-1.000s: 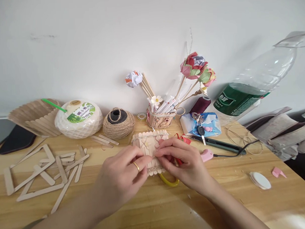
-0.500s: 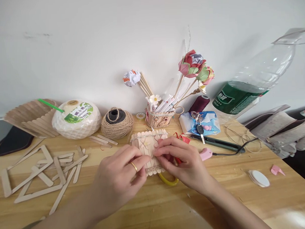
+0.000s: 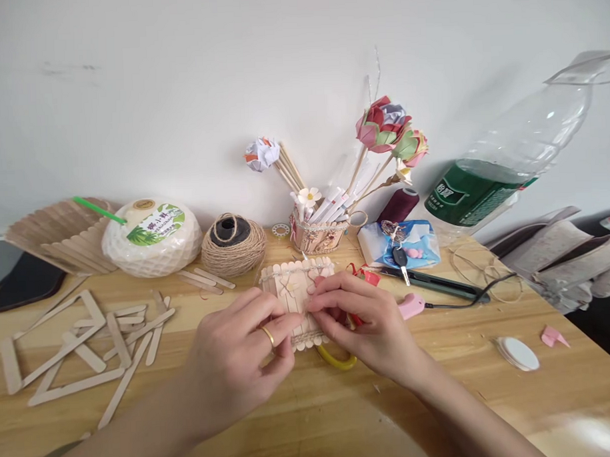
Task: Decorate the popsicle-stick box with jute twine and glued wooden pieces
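Note:
In front of me is a small craft-stick piece (image 3: 298, 289) of upright sticks with rounded ends. Silvery cord runs along its top, twine along its bottom, and a pale yellow flower with curled twine decorates its face. From the left, my left hand (image 3: 249, 354) touches it with bent fingers, the index fingertip at the middle of the face. My right hand (image 3: 371, 323) meets it from the right, thumb and fingers pinched together close to the left fingertip. Whatever is between the fingertips is hidden or too small to name. Yellow-handled scissors (image 3: 339, 360) lie partly behind the piece.
Loose craft sticks (image 3: 83, 343) are scattered at left. Behind stand a wrapped coconut (image 3: 153, 240), a twine ball (image 3: 235, 247) and a decorated holder (image 3: 318, 235) with paper flowers. To the right are a pink-handled glue gun (image 3: 412, 306), keys (image 3: 401, 258), a large bottle (image 3: 476, 189) and white discs (image 3: 519, 354).
The camera view has shifted very slightly. Both hands stay at the craft-stick piece in almost the same pose.

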The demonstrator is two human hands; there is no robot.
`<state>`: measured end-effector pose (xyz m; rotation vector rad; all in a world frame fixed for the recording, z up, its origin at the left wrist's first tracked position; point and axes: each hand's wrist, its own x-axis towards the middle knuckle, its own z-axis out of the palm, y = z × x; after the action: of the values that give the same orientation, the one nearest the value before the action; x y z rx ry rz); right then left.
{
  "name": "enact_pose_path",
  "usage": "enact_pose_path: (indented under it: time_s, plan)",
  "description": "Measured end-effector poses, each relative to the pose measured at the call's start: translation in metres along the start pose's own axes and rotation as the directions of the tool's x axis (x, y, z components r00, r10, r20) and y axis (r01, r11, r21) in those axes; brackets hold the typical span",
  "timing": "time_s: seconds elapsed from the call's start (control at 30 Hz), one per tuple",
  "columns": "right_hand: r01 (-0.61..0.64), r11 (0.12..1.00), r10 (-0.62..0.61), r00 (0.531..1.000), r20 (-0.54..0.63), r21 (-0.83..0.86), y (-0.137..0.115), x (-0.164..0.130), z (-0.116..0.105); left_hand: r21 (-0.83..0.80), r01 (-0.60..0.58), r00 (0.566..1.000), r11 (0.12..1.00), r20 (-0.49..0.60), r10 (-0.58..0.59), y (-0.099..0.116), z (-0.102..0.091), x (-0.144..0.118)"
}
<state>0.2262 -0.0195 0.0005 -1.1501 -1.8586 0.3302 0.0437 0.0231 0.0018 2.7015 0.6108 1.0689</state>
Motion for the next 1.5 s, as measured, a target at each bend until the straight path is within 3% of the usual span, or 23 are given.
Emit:
enact_pose_path:
  time_s: [0.23, 0.73, 1.13, 1.5]
  plan:
    - [-0.005, 1.0, 0.005, 1.0, 0.013, 0.021, 0.001, -0.002, 0.0, -0.009, 0.009, 1.0, 1.0, 0.011, -0.009, 0.0, 0.0, 0.0]
    - [-0.062, 0.997, 0.056, 0.987, 0.153, 0.039, -0.003, 0.004, -0.005, -0.062, 0.026, 1.0, 0.998, 0.01, -0.025, -0.001, 0.002, -0.001]
    - [-0.053, 0.998, 0.06, 0.977, 0.206, -0.042, -0.009, 0.009, -0.002, -0.25, 0.072, 0.995, 0.965, -0.049, -0.087, -0.003, 0.002, -0.001]
    - [-0.033, 0.98, 0.083, 0.965, 0.248, -0.197, -0.016, 0.014, 0.003, -0.319, 0.121, 0.987, 0.94, -0.062, -0.148, -0.008, 0.005, -0.005]
